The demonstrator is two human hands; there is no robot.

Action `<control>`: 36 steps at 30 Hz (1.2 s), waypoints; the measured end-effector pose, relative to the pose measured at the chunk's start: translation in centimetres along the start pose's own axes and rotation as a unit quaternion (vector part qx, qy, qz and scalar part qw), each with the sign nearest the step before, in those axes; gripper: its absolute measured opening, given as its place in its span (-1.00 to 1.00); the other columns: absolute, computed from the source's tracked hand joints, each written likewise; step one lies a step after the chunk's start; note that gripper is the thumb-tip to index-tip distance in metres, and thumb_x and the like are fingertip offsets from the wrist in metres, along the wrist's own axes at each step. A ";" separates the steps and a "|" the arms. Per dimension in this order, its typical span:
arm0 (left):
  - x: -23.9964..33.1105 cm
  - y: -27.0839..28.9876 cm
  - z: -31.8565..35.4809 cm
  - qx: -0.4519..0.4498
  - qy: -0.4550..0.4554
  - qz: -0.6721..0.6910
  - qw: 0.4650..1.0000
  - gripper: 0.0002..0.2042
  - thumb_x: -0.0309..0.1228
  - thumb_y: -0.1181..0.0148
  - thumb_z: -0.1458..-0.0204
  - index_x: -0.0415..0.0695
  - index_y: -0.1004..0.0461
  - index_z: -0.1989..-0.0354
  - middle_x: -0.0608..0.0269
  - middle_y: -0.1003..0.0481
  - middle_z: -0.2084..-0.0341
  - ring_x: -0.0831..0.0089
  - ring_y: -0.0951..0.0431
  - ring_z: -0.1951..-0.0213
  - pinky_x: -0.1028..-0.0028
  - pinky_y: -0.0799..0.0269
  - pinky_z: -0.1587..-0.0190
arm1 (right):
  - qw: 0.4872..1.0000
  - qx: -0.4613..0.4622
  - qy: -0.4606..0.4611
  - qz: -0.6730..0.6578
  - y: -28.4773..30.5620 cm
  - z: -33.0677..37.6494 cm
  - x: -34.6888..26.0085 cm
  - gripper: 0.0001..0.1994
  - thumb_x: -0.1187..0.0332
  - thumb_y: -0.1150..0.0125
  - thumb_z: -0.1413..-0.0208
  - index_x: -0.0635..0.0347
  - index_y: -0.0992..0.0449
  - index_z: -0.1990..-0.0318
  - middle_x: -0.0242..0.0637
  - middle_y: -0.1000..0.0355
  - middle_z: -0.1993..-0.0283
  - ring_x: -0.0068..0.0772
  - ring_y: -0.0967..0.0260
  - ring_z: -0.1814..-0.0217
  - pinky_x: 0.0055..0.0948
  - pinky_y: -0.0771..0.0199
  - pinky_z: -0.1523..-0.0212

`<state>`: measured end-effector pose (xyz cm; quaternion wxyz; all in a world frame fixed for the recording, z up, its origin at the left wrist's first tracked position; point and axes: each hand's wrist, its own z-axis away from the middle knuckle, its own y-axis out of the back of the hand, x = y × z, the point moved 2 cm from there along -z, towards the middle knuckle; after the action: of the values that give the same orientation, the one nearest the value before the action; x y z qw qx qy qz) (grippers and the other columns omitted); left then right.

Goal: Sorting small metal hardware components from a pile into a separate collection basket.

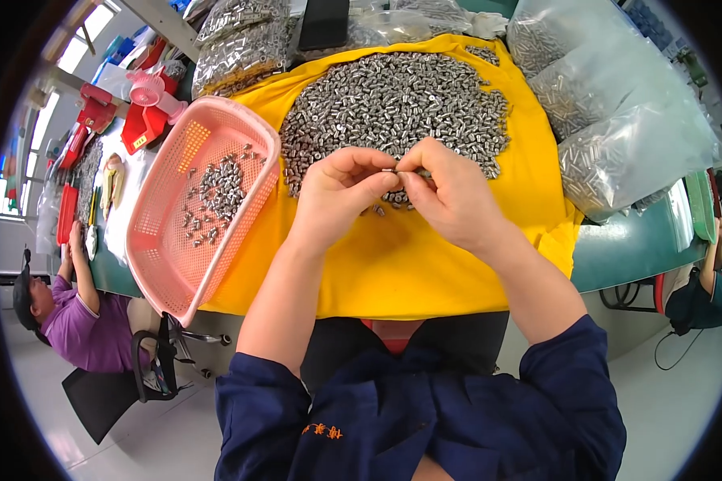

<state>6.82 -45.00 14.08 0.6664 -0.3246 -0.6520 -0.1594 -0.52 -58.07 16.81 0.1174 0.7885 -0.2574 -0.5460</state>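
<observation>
Both my hands meet above the near edge of a large pile of small metal parts (401, 104), which is spread on a yellow cloth (409, 276). My left hand (341, 192) pinches a small metal part (390, 171) between thumb and fingertips. Closed in a pinch too, my right hand (449, 192) has its fingertips at the other end, partly hiding what they hold. Left of my hands, a pink plastic basket (156, 232) rests tilted on the cloth's edge. A small heap of similar metal parts (222, 188) lies inside it.
Clear bags of metal parts (610, 156) stand at the right, with more bags (241, 48) at the back left. A black phone (324, 24) lies at the back. Pink fan (146, 88) and red bins (143, 128) are far left. People sit at both sides.
</observation>
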 end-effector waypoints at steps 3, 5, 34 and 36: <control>0.2 0.0 -0.2 0.015 0.001 -0.028 0.999 -0.91 -0.62 -0.08 0.13 -0.27 -0.41 0.40 0.28 -0.45 0.49 0.59 -0.44 0.42 0.64 -0.36 0.34 | 0.998 0.009 0.065 0.017 0.3 -0.1 0.0 -0.96 0.49 0.04 0.11 0.22 -0.26 0.47 -0.16 -0.29 0.54 -0.11 -0.27 0.47 -0.30 -0.25 0.46; 0.4 0.9 -0.7 0.059 -0.034 -0.023 0.997 -0.91 -0.65 -0.06 0.14 -0.28 -0.41 0.41 0.26 -0.45 0.50 0.58 -0.43 0.44 0.64 -0.36 0.33 | 0.996 0.089 0.017 0.005 1.8 0.1 -0.2 -0.96 0.51 0.01 0.11 0.21 -0.28 0.45 -0.20 -0.30 0.55 -0.25 -0.28 0.56 -0.40 -0.25 0.54; 5.2 -4.7 -11.4 0.001 -0.189 -0.510 0.839 -0.83 -0.37 -0.11 0.14 -0.14 -0.48 0.36 0.24 -0.49 0.51 0.52 -0.46 0.47 0.59 -0.33 0.38 | 0.988 0.130 0.049 0.061 7.6 3.9 4.0 -0.90 0.54 -0.07 0.20 0.17 -0.34 0.46 -0.26 -0.30 0.52 -0.26 -0.27 0.51 -0.45 -0.29 0.50; 5.0 -2.6 -5.9 0.014 -0.119 -0.490 0.864 -0.85 -0.44 -0.12 0.16 -0.18 -0.47 0.37 0.23 -0.48 0.52 0.53 -0.46 0.48 0.59 -0.33 0.40 | 0.988 0.150 0.004 0.044 7.9 3.9 4.7 -0.93 0.56 -0.04 0.15 0.22 -0.34 0.44 -0.29 -0.32 0.50 -0.43 -0.29 0.52 -0.55 -0.29 0.51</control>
<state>10.17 -49.63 19.90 0.4246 0.0294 -0.8034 -0.4164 -5.00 -66.84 15.24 0.0226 0.7870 -0.3709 -0.4925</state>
